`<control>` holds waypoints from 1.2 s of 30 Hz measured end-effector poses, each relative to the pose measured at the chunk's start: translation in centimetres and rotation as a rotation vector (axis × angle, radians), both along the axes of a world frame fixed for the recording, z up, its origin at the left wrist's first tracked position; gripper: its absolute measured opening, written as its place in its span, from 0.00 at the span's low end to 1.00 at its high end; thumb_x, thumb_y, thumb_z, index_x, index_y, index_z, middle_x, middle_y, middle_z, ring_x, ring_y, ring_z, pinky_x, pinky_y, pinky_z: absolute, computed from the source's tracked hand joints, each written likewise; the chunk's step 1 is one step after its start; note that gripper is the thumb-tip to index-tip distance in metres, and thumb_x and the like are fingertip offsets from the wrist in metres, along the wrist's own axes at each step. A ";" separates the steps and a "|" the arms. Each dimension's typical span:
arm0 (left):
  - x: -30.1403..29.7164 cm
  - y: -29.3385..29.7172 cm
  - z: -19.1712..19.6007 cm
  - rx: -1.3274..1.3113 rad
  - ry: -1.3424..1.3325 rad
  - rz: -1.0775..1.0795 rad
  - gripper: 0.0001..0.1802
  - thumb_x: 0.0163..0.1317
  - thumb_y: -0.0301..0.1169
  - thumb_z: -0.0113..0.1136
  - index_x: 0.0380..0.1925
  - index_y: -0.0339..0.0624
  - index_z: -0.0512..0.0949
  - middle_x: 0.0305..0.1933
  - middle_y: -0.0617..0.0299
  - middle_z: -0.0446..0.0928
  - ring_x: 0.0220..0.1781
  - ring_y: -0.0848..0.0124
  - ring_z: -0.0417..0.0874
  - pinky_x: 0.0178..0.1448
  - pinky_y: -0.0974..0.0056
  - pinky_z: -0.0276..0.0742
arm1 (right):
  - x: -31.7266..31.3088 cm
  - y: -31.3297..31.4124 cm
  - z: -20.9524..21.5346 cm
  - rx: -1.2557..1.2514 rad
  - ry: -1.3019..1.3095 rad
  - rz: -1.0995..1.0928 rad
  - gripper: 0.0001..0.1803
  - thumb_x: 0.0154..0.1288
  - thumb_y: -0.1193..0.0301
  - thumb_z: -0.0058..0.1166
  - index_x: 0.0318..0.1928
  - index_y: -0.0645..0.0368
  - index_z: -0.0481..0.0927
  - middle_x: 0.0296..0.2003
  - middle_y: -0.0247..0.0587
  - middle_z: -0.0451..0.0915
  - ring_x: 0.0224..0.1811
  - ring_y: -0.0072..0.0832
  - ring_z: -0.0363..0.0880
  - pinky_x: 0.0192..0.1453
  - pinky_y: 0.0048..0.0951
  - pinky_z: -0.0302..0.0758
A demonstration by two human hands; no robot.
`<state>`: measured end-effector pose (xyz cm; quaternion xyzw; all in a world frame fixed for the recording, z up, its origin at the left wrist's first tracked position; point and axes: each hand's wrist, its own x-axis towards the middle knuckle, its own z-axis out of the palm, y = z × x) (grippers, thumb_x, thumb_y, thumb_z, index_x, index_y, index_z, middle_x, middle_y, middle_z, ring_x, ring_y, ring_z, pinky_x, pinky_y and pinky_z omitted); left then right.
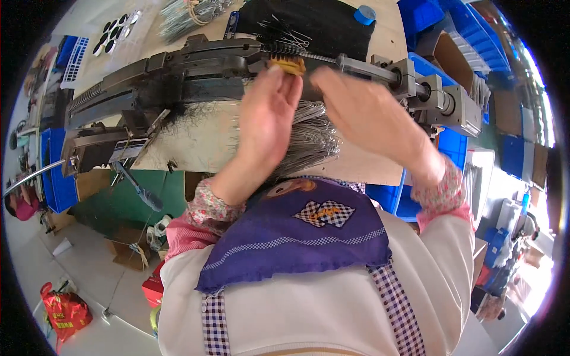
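Note:
My left hand is closed around a small yellow block that has dark bristles or teeth along its upper edge. The block is held up against a black-bristled twisted-wire brush lying in the long dark metal machine. From the brush, a bare twisted wire runs right to the machine's steel spindle. My right hand is just in front of the spindle, right of the yellow block. Its fingers are smeared by motion, so their grip cannot be made out.
A thick bundle of looped metal wires lies on the table below my hands. Behind the machine are a black cloth with several finished brushes, a blue tape roll, and another wire bundle. Blue bins stand at right.

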<state>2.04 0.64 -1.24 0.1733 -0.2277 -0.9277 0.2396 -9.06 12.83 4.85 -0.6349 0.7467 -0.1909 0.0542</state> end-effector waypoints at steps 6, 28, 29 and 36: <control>0.7 3.0 -1.8 0.012 -0.202 -0.095 0.18 0.67 0.29 0.53 0.55 0.38 0.70 0.61 0.56 0.72 0.65 0.63 0.71 0.71 0.60 0.63 | 1.4 4.6 -6.4 0.036 -0.052 0.178 0.07 0.54 0.75 0.55 0.35 0.55 0.73 0.27 0.38 0.77 0.30 0.37 0.81 0.31 0.39 0.77; 26.2 -8.3 -8.4 -1.650 -1.899 0.684 0.42 0.59 0.41 0.62 0.69 0.36 0.55 0.68 0.39 0.63 0.68 0.46 0.65 0.68 0.38 0.58 | 1.1 9.6 -6.2 -0.117 -0.668 -0.380 0.05 0.63 0.77 0.55 0.37 0.66 0.75 0.30 0.39 0.74 0.33 0.21 0.71 0.41 0.24 0.70; 22.7 -7.0 -6.6 -1.747 -1.769 0.634 0.40 0.61 0.38 0.62 0.69 0.35 0.56 0.73 0.40 0.53 0.73 0.44 0.56 0.70 0.31 0.46 | 0.9 10.0 -6.3 -0.191 -0.520 -0.407 0.05 0.64 0.78 0.53 0.39 0.65 0.74 0.31 0.37 0.74 0.36 0.20 0.71 0.41 0.23 0.70; 6.0 2.9 8.0 -1.758 0.007 0.215 0.31 0.59 0.30 0.61 0.62 0.34 0.65 0.62 0.41 0.70 0.62 0.49 0.72 0.67 0.52 0.64 | 0.7 6.3 4.6 -0.682 -0.477 -0.106 0.03 0.67 0.79 0.47 0.40 0.61 0.73 0.33 0.41 0.74 0.34 0.22 0.69 0.42 0.25 0.68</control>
